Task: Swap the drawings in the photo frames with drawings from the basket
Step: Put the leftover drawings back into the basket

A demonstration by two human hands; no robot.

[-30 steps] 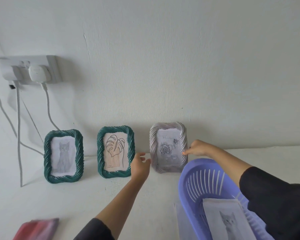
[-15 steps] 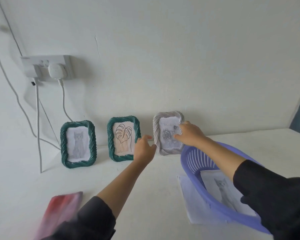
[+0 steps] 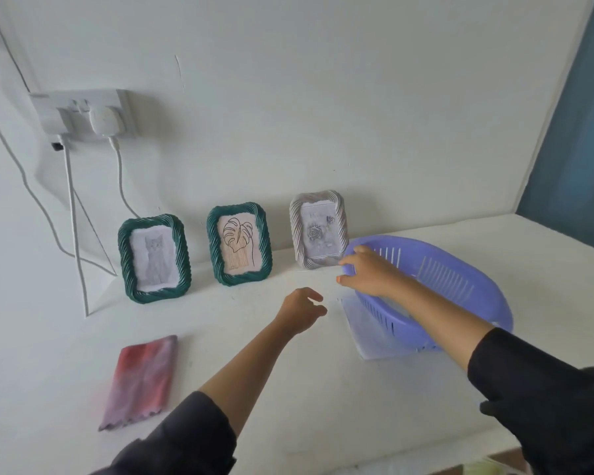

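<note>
Right grip (image 3: 369, 272) clasps slotted plastic basket (image 3: 450, 281).

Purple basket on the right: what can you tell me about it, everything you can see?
The basket is an oval, lilac plastic tub with rows of narrow slits in its wall and a thick rim. It sits on the white table, right of the grey frame, partly over a white sheet. Something pale lies inside, mostly hidden by the arm. The right hand grips its rim nearest that frame.

Left hand (image 3: 300, 311) off grey frame (image 3: 318, 231) (right hand (image 3: 367, 274) now at basket (image 3: 426, 245)).
</note>
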